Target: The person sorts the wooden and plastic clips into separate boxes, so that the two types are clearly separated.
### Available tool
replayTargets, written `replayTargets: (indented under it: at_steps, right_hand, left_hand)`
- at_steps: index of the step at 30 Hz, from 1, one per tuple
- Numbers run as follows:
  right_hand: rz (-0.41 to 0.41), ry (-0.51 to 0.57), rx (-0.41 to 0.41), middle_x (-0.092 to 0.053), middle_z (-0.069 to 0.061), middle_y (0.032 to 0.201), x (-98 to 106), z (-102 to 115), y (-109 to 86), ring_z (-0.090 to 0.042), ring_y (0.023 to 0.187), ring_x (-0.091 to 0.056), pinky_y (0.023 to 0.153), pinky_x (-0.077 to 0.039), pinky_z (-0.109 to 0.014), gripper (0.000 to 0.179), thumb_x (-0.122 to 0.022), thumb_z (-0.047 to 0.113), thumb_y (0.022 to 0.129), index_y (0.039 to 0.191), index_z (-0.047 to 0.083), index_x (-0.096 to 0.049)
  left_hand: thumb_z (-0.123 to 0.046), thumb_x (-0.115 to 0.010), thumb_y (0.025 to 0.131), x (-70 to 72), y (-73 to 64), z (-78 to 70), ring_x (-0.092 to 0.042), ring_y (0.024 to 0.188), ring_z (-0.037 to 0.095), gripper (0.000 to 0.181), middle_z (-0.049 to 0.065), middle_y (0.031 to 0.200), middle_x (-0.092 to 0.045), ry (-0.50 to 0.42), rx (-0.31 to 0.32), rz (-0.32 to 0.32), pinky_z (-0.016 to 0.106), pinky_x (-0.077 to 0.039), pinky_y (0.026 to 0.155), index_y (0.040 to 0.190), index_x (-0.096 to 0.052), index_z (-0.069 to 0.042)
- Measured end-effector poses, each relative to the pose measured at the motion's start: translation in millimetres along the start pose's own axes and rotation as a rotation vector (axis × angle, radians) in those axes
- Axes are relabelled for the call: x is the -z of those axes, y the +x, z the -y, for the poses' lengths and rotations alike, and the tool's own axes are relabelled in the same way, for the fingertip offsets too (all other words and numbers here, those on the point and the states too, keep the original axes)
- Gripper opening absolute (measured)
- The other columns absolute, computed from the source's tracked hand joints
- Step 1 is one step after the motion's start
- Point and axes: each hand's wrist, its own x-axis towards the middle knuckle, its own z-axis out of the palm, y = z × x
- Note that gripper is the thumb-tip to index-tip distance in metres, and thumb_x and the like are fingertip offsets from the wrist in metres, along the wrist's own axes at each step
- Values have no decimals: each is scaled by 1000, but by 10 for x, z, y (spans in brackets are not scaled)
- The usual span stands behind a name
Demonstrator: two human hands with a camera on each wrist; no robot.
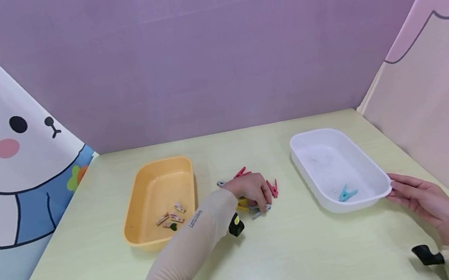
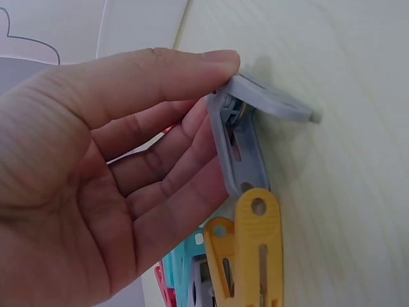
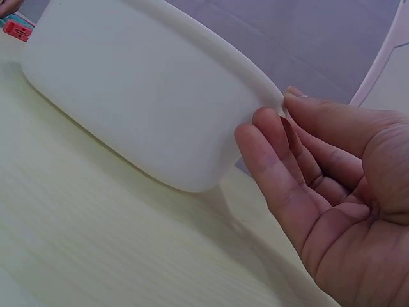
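My left hand (image 1: 252, 188) reaches down to a small pile of clothespins in mid-table. Between its thumb and fingers, in the left wrist view, it pinches a grey clothespin (image 2: 248, 173). A yellow clothespin (image 2: 273, 224) lies against that one's lower end, with teal and red ones partly hidden behind. Over at the right, my right hand (image 1: 419, 197) holds the near right corner of a white plastic tray (image 3: 140, 96), thumb and fingers at the rim. Inside that tray lies one teal clothespin (image 1: 347, 194).
An orange tray (image 1: 163, 190) stands left of the pile, with several small wooden clothespins (image 1: 177, 218) at its near end. Red clothespins (image 1: 273, 189) lie around the left hand. A purple panel (image 1: 213, 56) rises behind the table, and printed fabric flanks both sides.
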Motion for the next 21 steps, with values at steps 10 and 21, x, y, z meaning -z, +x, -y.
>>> replayTargets:
  at_steps: [10, 21]
  right_hand:
    - [-7, -5, -2, -67, -23, 119, -8, 2, -14, -33, 106, -68, 90, -53, -38, 44, -28, -17, 102, 127, -9, -63]
    - [-18, -2, -7, -67, -23, 119, -2, 1, -23, -34, 105, -68, 89, -54, -39, 44, -28, -17, 102, 127, -8, -63]
  left_hand:
    - [-1, -85, 76, 20, 3, 57, -60, 67, 12, 13, 0, 82, -72, -41, -42, 15, 22, -54, 61, 82, -78, -10]
    - [-5, -82, 77, 148, 30, 145, -61, 75, 11, 15, 0, 90, -75, -214, -167, 21, 25, -54, 66, 92, -80, -9]
